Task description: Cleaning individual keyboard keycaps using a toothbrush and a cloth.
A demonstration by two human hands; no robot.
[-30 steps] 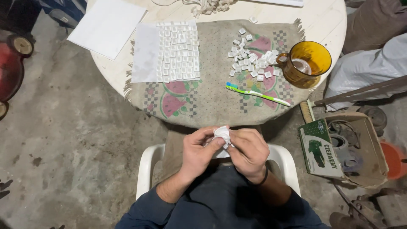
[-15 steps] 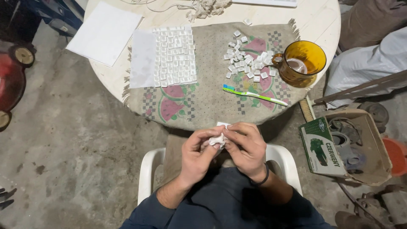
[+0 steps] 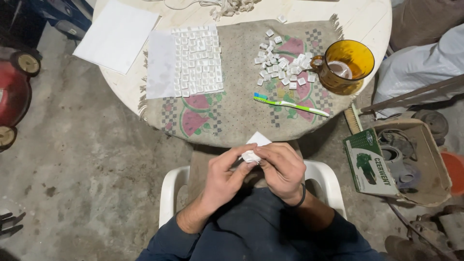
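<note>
White scrap [image 3: 252,151] between both hands

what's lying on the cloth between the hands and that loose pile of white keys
In the head view, a green-and-white toothbrush lies on the cloth between the hands and the loose white keys.

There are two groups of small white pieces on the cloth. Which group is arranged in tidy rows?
The left group, beside the white sheet: its pieces form a neat grid. The right group, next to the amber mug, is a loose scattered heap.
</note>
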